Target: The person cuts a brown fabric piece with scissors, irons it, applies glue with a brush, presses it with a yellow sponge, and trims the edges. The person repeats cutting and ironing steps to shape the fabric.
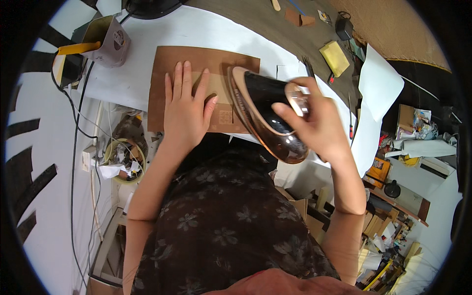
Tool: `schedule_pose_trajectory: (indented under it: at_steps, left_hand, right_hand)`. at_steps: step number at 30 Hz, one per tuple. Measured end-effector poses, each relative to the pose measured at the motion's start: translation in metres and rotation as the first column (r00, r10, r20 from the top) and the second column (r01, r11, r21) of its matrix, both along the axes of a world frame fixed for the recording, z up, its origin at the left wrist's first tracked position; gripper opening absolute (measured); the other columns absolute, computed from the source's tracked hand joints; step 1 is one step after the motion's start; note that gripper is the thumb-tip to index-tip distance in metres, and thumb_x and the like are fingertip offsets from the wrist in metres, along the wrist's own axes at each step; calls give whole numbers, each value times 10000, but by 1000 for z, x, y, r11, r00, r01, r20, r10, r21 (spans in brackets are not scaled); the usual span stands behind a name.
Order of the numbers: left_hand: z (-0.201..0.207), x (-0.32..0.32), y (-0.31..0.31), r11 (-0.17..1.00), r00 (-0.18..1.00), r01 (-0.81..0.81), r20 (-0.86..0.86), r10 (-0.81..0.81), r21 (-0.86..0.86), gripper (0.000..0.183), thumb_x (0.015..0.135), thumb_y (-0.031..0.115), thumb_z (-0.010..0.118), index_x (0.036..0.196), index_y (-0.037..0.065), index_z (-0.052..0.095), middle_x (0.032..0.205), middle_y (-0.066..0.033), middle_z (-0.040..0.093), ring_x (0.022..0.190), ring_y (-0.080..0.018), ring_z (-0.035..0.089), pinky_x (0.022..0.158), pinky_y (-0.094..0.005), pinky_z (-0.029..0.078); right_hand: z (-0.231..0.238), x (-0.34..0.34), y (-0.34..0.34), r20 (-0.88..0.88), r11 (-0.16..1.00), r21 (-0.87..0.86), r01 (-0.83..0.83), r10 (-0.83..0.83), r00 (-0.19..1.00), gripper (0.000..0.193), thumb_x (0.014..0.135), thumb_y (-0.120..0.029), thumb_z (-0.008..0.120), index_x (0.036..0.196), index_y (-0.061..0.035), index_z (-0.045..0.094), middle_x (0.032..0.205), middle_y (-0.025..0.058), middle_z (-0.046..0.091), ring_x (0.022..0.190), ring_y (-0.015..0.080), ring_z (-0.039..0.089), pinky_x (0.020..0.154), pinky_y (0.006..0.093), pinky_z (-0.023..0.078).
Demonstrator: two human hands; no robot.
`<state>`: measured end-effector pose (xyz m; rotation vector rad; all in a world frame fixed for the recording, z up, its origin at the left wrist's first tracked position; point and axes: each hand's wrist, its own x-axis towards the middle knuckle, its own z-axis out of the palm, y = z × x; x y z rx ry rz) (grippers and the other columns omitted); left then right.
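My right hand [322,120] is wrapped round the handle of a black and copper-coloured clothes iron [263,103]. The iron is tilted over the right part of a brown sheet [209,55], which looks like leather or board; whether its soleplate touches the sheet I cannot tell. A paler tan piece [220,86] lies on the sheet, partly covered by my left hand [188,113]. That hand rests flat with its fingers spread. Close to my left thumb, a small square pattern [226,117] shows near the sheet's front edge.
White paper [142,34] covers the table under the sheet. At the left stands a bin-like container [110,42] with a yellow-handled tool. A yellow block [334,55], a black adapter [344,24] and a screwdriver [351,129] lie right. Cables [73,147] hang along the left wall.
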<state>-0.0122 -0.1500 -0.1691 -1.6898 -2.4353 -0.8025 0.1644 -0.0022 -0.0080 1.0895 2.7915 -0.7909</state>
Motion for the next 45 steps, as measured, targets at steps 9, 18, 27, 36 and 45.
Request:
schedule_pose_trajectory:
  at_steps: [9, 18, 27, 36, 45]
  left_hand:
    - [-4, -66, 41, 862, 862, 507, -17, -506, 28, 524, 894, 360, 605, 1343, 102, 524, 1474, -169, 377, 1392, -338, 307, 1162, -464, 228]
    - [17, -98, 59, 776, 796, 601, -57, -603, 189, 348, 847, 97, 600, 1190, 42, 619, 1270, -137, 580, 1206, -320, 514, 1093, -425, 364]
    - [13, -8, 82, 976, 891, 196, 398, -219, 98, 231, 819, 127, 666, 1012, 28, 585, 1028, -138, 563, 1037, -337, 508, 897, -418, 425]
    - [12, 8, 108, 960, 857, 277, 442, -265, 39, 186, 742, 95, 709, 869, 55, 579, 917, -111, 583, 934, -308, 537, 839, -417, 395]
    - [8, 4, 110, 957, 876, 278, 385, -290, 88, 162, 782, 121, 707, 732, 44, 574, 821, -107, 574, 845, -322, 536, 813, -428, 404]
  right_hand:
    - [21, 38, 29, -260, 989, 51, -136, 145, 955, 464, 743, -186, 822, 1131, -39, 616, 928, 85, 697, 797, 136, 654, 735, 282, 531]
    - [25, 40, 50, -83, 804, 307, -509, 555, 827, 453, 631, -374, 858, 873, -25, 700, 645, 59, 645, 564, 202, 645, 527, 304, 517]
    - [-9, 28, 57, 58, 672, 330, -663, 687, 725, 458, 688, -486, 786, 823, -69, 656, 552, 33, 479, 484, 211, 539, 450, 323, 412]
    - [-14, 22, 60, 57, 648, 323, -690, 714, 698, 439, 703, -485, 772, 808, -77, 648, 556, 16, 470, 494, 188, 544, 451, 315, 430]
    - [-19, 22, 66, -7, 657, 333, -676, 718, 696, 423, 664, -445, 804, 800, -74, 651, 547, 9, 452, 470, 190, 512, 437, 311, 399]
